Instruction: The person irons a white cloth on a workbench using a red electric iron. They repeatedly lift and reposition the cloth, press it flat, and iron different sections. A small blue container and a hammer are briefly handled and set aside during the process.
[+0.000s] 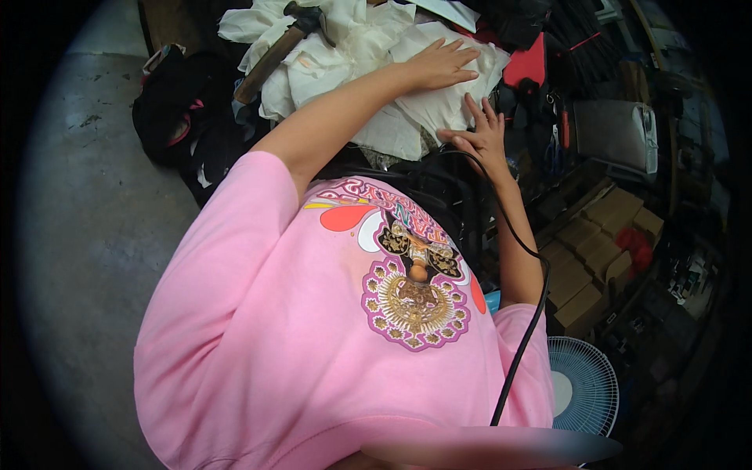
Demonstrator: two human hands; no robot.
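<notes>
Crumpled white sheets of thin cloth or paper (345, 78) lie heaped in front of me; which of the two I cannot tell. Flat on the heap's right part rests my left hand (442, 64), fingers stretched out and slightly apart. My right hand (479, 139) is at the heap's lower right edge with its fingers spread, and its thumb side is close to the white material. Neither hand grips anything. A hammer (274, 61) with a wooden handle and dark head lies across the heap's left side. Patterned material shows under the lower edge of the white sheets.
A black cable (521, 235) runs past my right forearm. Right of the heap are a red piece (526, 64), blue-handled scissors (554, 153) and a silver-grey case (615, 135). Cardboard boxes (599, 235) and a fan (583, 384) stand lower right. Dark cloth (168, 102) lies left.
</notes>
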